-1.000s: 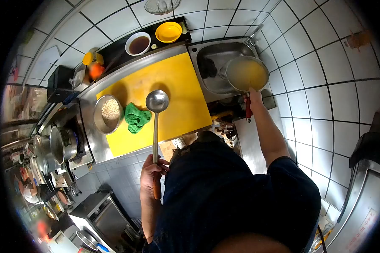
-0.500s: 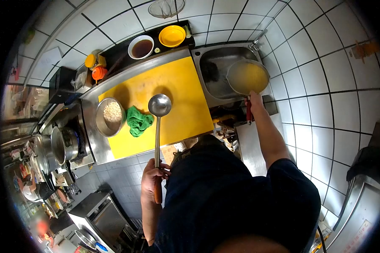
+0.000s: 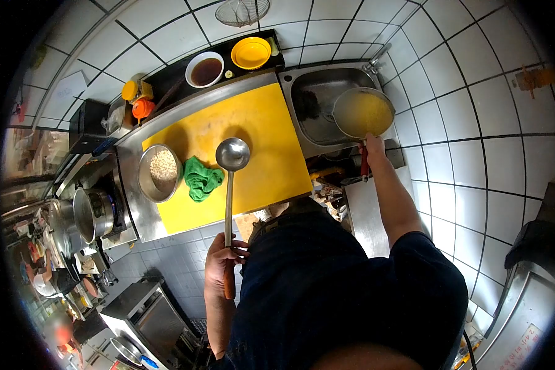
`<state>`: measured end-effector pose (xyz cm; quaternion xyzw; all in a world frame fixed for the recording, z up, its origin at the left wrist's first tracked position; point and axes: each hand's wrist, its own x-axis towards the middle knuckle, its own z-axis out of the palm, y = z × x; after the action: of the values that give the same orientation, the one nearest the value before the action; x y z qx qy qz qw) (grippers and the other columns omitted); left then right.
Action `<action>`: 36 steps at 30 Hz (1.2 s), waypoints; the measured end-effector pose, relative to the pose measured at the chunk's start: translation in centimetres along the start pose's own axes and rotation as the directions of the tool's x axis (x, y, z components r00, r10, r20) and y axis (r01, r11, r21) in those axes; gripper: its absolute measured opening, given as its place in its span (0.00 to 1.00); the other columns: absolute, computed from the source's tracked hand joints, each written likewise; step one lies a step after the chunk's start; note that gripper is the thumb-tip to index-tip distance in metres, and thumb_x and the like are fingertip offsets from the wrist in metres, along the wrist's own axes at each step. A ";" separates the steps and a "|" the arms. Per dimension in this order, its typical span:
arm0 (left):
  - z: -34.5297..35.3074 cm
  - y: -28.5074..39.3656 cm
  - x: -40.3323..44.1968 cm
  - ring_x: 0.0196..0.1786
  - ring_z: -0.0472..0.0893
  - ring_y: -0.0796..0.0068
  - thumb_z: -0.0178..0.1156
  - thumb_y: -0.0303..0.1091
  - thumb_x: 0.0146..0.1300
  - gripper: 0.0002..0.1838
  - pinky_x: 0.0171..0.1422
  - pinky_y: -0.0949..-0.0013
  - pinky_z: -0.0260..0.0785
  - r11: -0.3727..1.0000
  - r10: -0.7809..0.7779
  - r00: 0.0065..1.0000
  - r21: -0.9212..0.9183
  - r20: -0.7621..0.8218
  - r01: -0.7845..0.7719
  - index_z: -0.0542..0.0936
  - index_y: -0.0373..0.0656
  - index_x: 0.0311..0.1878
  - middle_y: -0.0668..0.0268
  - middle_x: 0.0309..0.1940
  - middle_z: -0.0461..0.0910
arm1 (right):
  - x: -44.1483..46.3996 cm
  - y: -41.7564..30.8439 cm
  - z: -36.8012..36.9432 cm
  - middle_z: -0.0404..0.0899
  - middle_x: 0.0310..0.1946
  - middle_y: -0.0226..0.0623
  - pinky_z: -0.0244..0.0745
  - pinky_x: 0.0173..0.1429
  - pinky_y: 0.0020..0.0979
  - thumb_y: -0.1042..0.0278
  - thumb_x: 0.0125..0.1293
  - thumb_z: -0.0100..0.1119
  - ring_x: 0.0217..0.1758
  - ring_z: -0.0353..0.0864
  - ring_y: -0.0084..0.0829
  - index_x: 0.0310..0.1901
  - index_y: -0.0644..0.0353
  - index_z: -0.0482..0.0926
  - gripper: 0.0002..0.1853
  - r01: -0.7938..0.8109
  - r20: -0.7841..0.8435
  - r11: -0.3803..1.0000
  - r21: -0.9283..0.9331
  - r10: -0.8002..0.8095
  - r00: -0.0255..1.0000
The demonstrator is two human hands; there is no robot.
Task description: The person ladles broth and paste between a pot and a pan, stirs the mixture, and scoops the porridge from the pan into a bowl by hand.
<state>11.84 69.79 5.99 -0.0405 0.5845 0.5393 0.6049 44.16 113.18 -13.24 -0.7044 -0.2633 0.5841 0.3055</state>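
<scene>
Low at the left of my body, my left hand is closed round the wooden grip of a long steel ladle. The ladle's bowl is above the yellow cutting board and looks bare inside. Over the sink, my right hand grips the red handle of a round strainer. Yellow food covers its inside; blur hides what kind. A crumpled green cloth and a steel bowl of pale chopped food stand on the left of the board.
Behind the board, a black shelf holds a white bowl of dark liquid, yellow bowls and lidded jars. A large pot stands on the stove at left. Tiled wall bounds the right side.
The strainer has shifted very slightly over the sink, and its yellow contents show a little more clearly. The left hand and ladle have barely moved.
</scene>
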 end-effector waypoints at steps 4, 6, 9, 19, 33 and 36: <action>0.0 0.3 -0.1 0.34 0.84 0.60 0.48 0.21 0.39 0.29 0.37 0.69 0.79 1.000 -0.012 1.000 -0.001 0.005 0.012 0.67 0.30 0.52 0.47 0.40 0.82 | -0.2 -0.5 0.1 0.73 0.31 0.41 0.69 0.22 0.37 0.69 0.68 0.56 0.22 0.77 0.35 0.51 0.68 0.67 0.15 -0.007 -0.026 1.000 -0.020 0.006 1.000; 0.0 0.4 -0.1 0.34 0.84 0.60 0.48 0.21 0.39 0.28 0.37 0.69 0.79 1.000 -0.013 1.000 0.005 0.006 0.013 0.67 0.31 0.51 0.48 0.40 0.82 | -0.5 -0.8 0.3 0.74 0.33 0.41 0.69 0.22 0.35 0.70 0.68 0.54 0.23 0.77 0.34 0.52 0.67 0.68 0.15 -0.007 -0.030 0.999 -0.038 0.006 1.000; 0.3 0.6 -0.3 0.34 0.84 0.60 0.48 0.21 0.39 0.28 0.37 0.70 0.79 1.000 -0.007 1.000 -0.001 0.009 0.007 0.67 0.31 0.52 0.47 0.40 0.81 | -1.1 -1.0 0.6 0.75 0.38 0.41 0.70 0.21 0.32 0.70 0.68 0.52 0.23 0.78 0.32 0.53 0.65 0.69 0.14 -0.009 -0.056 0.998 -0.057 0.006 0.998; 0.8 1.0 -0.7 0.33 0.85 0.60 0.48 0.19 0.41 0.28 0.36 0.68 0.79 0.999 0.015 1.000 0.036 -0.005 -0.015 0.66 0.31 0.53 0.46 0.40 0.82 | 0.2 -0.5 0.0 0.74 0.37 0.40 0.70 0.21 0.32 0.67 0.70 0.52 0.23 0.76 0.32 0.54 0.62 0.68 0.14 -0.010 -0.031 0.998 -0.066 0.008 0.999; 0.5 0.6 -0.8 0.33 0.84 0.60 0.48 0.18 0.44 0.27 0.37 0.66 0.79 0.991 0.052 0.999 0.119 0.016 -0.054 0.65 0.31 0.54 0.46 0.40 0.81 | 0.9 -1.3 -0.7 0.75 0.35 0.41 0.71 0.22 0.31 0.68 0.69 0.51 0.26 0.77 0.32 0.50 0.63 0.70 0.12 -0.062 -0.010 0.992 -0.106 0.061 0.998; 0.3 0.4 -1.1 0.33 0.85 0.61 0.47 0.17 0.46 0.28 0.38 0.66 0.79 0.978 0.092 0.995 0.183 0.028 -0.096 0.65 0.31 0.56 0.47 0.41 0.81 | -0.2 -1.9 -0.6 0.75 0.34 0.41 0.71 0.22 0.31 0.68 0.69 0.51 0.26 0.77 0.33 0.50 0.63 0.69 0.12 -0.050 -0.014 0.995 -0.084 0.049 0.999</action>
<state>12.04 69.47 7.14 0.0483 0.6274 0.5112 0.5854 44.69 114.26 -11.68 -0.7266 -0.2684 0.5755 0.2624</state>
